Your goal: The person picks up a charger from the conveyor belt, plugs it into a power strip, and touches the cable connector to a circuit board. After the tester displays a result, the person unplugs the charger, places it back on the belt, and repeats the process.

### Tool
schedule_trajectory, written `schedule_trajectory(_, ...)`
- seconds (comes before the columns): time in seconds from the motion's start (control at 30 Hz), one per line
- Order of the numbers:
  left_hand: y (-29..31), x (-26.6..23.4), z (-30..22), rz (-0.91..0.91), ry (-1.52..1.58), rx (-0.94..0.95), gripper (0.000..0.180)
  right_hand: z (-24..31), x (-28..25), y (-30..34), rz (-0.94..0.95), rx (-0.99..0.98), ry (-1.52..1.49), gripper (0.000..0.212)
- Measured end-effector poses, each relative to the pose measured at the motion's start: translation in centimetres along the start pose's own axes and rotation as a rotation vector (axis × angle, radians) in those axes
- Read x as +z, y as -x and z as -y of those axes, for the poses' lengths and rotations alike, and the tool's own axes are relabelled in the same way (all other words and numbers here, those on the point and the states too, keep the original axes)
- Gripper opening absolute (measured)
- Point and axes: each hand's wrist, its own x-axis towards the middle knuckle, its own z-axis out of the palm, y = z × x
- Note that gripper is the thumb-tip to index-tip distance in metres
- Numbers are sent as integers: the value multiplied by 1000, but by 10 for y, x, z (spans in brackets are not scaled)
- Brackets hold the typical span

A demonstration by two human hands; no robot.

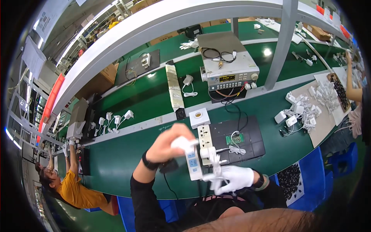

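From my remote seat I judge this unit midway, my left grip [167, 144] closed round a white adapter [183, 144] at the blue-socketed power strip [193, 168], my gloved right grip [232, 179] seemingly pinching white cable [217, 165], the adapter pile [296, 110] at right probably remaining

A pale metal beam [174, 14] spans the long green surface [112, 166], meeting a grey upright post [284, 42]; bright strip lights [14, 140] glow at far left, and green floor [79, 221] shows below.

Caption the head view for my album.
Left hand with adapter by a power strip; gloved right hand with white cord.
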Motion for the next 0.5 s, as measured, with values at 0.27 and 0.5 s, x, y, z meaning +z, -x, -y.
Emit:
schedule_trajectory(0.27,-25,-2,159,-147,35,-488,19,-40,-22,87,-919,-124,-352,23)
schedule_trajectory(0.5,-26,19,166,33,-281,-399,23,-54,-54,81,-1126,-399,-837,29)
